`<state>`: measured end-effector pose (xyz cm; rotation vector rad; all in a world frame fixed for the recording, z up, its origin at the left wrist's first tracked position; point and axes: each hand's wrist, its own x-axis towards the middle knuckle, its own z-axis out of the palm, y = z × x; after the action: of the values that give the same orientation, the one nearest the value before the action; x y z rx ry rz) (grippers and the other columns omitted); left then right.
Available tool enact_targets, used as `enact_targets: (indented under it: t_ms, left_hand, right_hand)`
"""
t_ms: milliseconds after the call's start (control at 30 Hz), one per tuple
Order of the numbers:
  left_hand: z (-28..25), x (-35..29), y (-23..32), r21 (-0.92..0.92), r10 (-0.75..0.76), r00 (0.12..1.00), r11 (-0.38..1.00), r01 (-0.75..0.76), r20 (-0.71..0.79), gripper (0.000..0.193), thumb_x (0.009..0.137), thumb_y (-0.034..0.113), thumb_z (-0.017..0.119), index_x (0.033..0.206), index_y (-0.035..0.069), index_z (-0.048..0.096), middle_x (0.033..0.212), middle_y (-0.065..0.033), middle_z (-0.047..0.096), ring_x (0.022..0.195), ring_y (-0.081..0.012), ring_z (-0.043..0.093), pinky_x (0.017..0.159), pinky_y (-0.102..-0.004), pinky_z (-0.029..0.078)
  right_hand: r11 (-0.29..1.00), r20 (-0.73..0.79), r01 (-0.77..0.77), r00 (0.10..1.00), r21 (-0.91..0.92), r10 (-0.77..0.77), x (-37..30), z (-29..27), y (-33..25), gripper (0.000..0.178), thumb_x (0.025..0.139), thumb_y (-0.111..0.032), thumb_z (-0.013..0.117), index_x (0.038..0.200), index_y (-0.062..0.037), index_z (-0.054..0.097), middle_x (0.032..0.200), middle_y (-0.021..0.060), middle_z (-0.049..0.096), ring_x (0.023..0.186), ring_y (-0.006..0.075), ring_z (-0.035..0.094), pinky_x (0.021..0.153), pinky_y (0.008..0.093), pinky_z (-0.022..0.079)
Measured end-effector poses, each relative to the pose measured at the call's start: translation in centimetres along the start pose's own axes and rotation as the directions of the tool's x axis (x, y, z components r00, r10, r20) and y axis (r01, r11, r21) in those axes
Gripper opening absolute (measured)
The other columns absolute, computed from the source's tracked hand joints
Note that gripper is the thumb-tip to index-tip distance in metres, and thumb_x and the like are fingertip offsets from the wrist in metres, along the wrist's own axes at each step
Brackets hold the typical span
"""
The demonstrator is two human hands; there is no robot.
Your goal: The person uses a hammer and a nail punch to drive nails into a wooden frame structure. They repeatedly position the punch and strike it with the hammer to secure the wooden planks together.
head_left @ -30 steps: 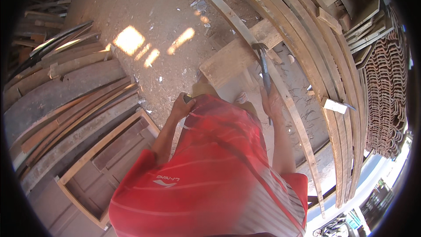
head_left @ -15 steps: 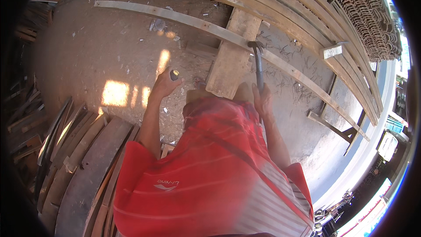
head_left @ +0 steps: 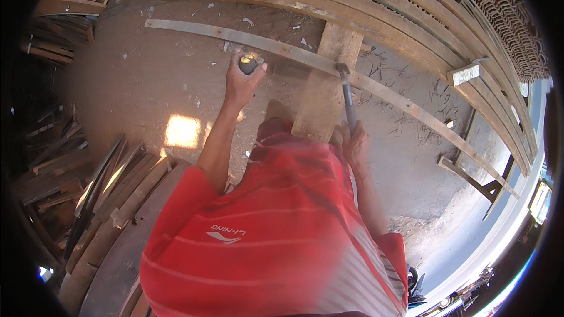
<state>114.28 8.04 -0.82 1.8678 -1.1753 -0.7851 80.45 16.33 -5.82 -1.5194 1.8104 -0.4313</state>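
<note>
My left hand [head_left: 239, 85] is closed around a short dark rounded thing with a yellow end [head_left: 248, 64]; its kind does not show. It is raised just on the near side of a long thin wooden strip [head_left: 270, 46]. My right hand [head_left: 356, 145] grips the handle of a claw hammer [head_left: 348, 98], whose head reaches the strip or hovers just over it; contact cannot be told. Under the strip lies a wide wooden board [head_left: 317, 104], running from between my legs toward the far beams.
Long stacked beams [head_left: 388, 26] curve across the far side, with a wooden block [head_left: 463, 74] on them at right. Stacked roof tiles [head_left: 505, 23] stand at the far right. Planks [head_left: 126, 205] lean at near left. Scattered nails [head_left: 405, 98] lie on the floor.
My left hand has moved forward and right, closer to the strip, still holding the dark thing. The hammer's head has turned in my right hand. The whole view has shifted a little.
</note>
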Motion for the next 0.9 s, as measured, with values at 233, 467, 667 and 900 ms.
enact_targets:
  t_ms: [233,467,667,900]
  left_hand:
    - [1.5,6.6,2.5,-0.527,0.194,0.981,0.833,-0.168,-0.006,0.021,0.098,0.013,0.065,0.113,0.003,0.055,0.097,-0.0085,0.064,0.085,-0.015,0.062,0.078,-0.0312,0.052]
    - [4.4,13.0,2.4,-0.672,0.263,0.937,0.74,-0.042,0.231,0.021,0.098,0.013,0.065,0.114,0.003,0.055,0.096,-0.0084,0.065,0.084,-0.0159,0.063,0.078,-0.0324,0.053]
    - [5.5,14.9,1.4,-0.616,0.304,0.885,0.787,-0.024,0.353,0.025,0.098,0.02,0.071,0.11,0.004,0.057,0.092,-0.0042,0.064,0.083,-0.0122,0.063,0.077,-0.0305,0.054]
    - [7.2,15.1,-1.6,-0.525,0.349,0.81,0.849,-0.06,0.471,0.038,0.098,0.034,0.074,0.115,0.005,0.055,0.093,-0.0034,0.064,0.087,-0.0108,0.064,0.079,-0.029,0.054]
  right_hand:
    - [0.975,0.024,-0.18,0.984,0.132,0.179,-0.4,-1.3,-4.9,0.034,0.1,-0.032,0.065,0.092,0.0011,0.058,0.072,0.0259,0.065,0.067,0.045,0.066,0.062,0.0494,0.049]
    - [0.945,-0.149,-0.307,0.935,0.115,0.322,-2.1,4.3,-7.3,0.039,0.102,-0.036,0.063,0.096,0.0018,0.057,0.074,0.0289,0.065,0.071,0.0487,0.066,0.061,0.0517,0.048]
    - [0.906,-0.167,-0.421,0.892,0.039,0.421,-8.5,11.3,-5.8,0.039,0.101,-0.038,0.063,0.101,0.001,0.059,0.076,0.0305,0.064,0.071,0.0495,0.066,0.061,0.0534,0.047]
    - [0.898,-0.389,-0.422,0.811,0.126,0.437,-3.3,11.5,-11.1,0.044,0.102,-0.039,0.063,0.099,0.0045,0.059,0.077,0.0282,0.063,0.068,0.044,0.063,0.061,0.0504,0.046]
